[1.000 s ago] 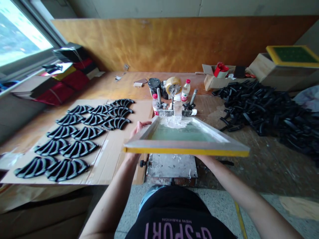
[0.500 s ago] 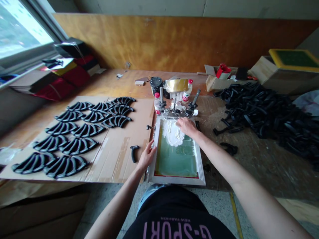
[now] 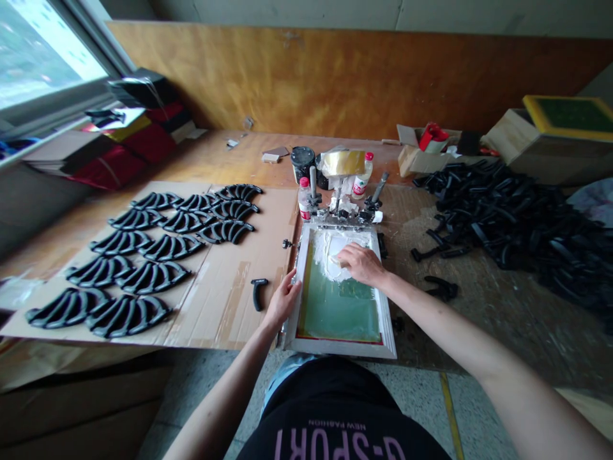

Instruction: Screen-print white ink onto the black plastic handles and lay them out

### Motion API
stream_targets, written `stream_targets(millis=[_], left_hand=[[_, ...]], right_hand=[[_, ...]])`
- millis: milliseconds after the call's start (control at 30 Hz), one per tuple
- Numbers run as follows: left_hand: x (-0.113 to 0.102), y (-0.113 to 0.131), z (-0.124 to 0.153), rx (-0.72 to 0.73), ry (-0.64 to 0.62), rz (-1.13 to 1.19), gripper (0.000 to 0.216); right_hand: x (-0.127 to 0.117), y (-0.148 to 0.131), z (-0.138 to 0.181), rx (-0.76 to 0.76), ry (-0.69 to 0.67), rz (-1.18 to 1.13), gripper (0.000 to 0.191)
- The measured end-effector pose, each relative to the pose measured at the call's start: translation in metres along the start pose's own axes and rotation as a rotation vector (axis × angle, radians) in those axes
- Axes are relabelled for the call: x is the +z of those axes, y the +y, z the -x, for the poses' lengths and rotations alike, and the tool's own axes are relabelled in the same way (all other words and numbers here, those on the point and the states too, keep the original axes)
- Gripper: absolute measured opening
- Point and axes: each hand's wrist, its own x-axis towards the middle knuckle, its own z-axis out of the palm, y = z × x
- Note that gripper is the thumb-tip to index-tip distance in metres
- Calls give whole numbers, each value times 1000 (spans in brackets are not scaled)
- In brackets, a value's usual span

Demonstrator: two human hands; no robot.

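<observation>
Pointing lengthwise forward, framed screen (image 3: 338, 305), left hand (image 3: 284, 299) grasping its edge, right hand (image 3: 363, 263) pinching scraper (image 3: 341, 262)

The screen (image 3: 335, 313), green mesh in a pale rectangular metal frame (image 3: 341, 348), lies nearly level at the near edge of the desk (image 3: 483, 332); ridged white paste (image 3: 330, 247) covers its far part.

Conceals all but a sliver of item (image 3: 342, 262) in right hand (image 3: 363, 263) | tucks dark tub (image 3: 322, 181) partly behind tape roll (image 3: 343, 163) | crops black pile (image 3: 531, 223) and yellow-edged panel (image 3: 572, 116) at right, window (image 3: 43, 57) at left, shirt lettering (image 3: 338, 444) at bottom | leaves bottle label (image 3: 359, 187) too small to read
</observation>
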Motion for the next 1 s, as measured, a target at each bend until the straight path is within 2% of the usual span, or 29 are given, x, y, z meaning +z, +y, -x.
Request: stream_targets(millis=[67, 167, 267, 400, 467, 533, 600, 667, 700, 733, 800, 900, 933, 1000], left_hand=[[-1, 2, 1, -17, -6, 26, 72], [0, 7, 3, -27, -2, 62, 74], [-2, 16, 7, -28, -5, 87, 74], [-14, 47, 18, -23, -30, 93, 74], [-23, 68, 23, 13, -20, 119, 65], [-29, 91, 23, 70, -5, 159, 58], [-30, 114, 17, 164, 13, 233, 56], [-27, 136, 5, 274, 37, 352, 53], [-24, 145, -3, 311, 45, 412, 52], [-20, 153, -10, 327, 54, 461, 52], [-11, 159, -20, 305, 93, 522, 52], [10, 139, -19, 195, 149, 578, 53], [20, 125, -14, 112, 104, 577, 54], [42, 94, 1, -110, -87, 556, 57]], right_hand=[[9, -4, 6, -32, 34, 38, 21], [11, -8, 15, -104, 17, 2, 19], [1, -1, 0, -25, 51, -63, 15], [-21, 26, -45, 218, 118, -12, 50], [-34, 49, -55, 338, 165, 42, 60], [-46, 74, -48, 467, 265, 66, 56], [-50, 96, -27, 643, 370, 53, 43], [-41, 107, -2, 821, 398, 9, 29], [-32, 107, 10, 869, 369, -25, 24], [-20, 103, 20, 868, 317, -66, 22], [6, 86, 32, 722, 181, -145, 21], [33, 48, 34, 426, 28, -146, 30], [37, 34, 32, 388, 10, -113, 28], [39, 4, 29, 396, 26, -49, 19]])
